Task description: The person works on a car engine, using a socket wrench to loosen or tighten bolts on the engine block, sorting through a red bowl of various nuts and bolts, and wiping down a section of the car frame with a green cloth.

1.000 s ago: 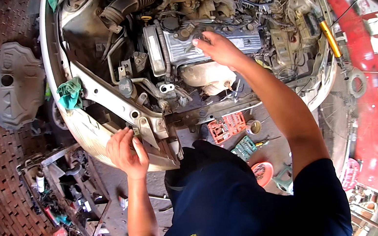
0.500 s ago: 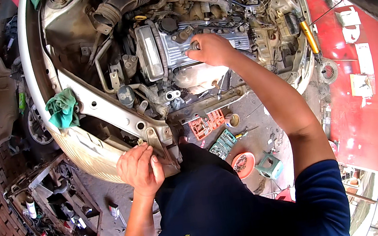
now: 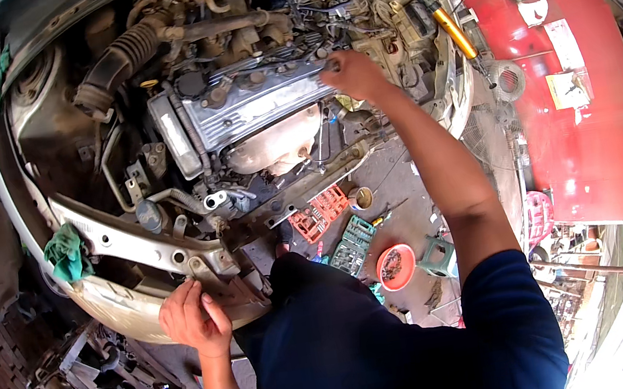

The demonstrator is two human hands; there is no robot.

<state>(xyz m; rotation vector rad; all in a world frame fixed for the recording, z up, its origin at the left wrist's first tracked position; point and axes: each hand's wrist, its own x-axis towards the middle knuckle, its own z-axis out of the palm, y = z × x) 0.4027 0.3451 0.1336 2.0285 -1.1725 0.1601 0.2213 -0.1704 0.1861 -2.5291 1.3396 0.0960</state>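
At the right end of the ribbed silver valve cover (image 3: 265, 104) is my right hand (image 3: 358, 75), its fingers pinched around a small dark part that is mostly hidden. Below the cover sits a pale metal heat shield (image 3: 275, 145). My left hand (image 3: 196, 319) rests on the car's front edge by the headlamp (image 3: 113, 307), fingers loosely bent and thumb apart, with nothing visible in it. Near the cover's left end are a black oil filler cap (image 3: 190, 84) and a yellow dipstick handle (image 3: 149, 83).
A ribbed air intake hose (image 3: 120, 66) crosses the bay's left side. Green cloths (image 3: 68, 253) lie on the fender. On the floor are an orange tool case (image 3: 319, 214), a green socket set (image 3: 352, 247) and a red bowl (image 3: 397, 266). A yellow work light (image 3: 453, 29) hangs at the right.
My right hand has moved along the valve cover from its middle to its right end. The left hand stays on the front edge. The whole view has shifted and turned.
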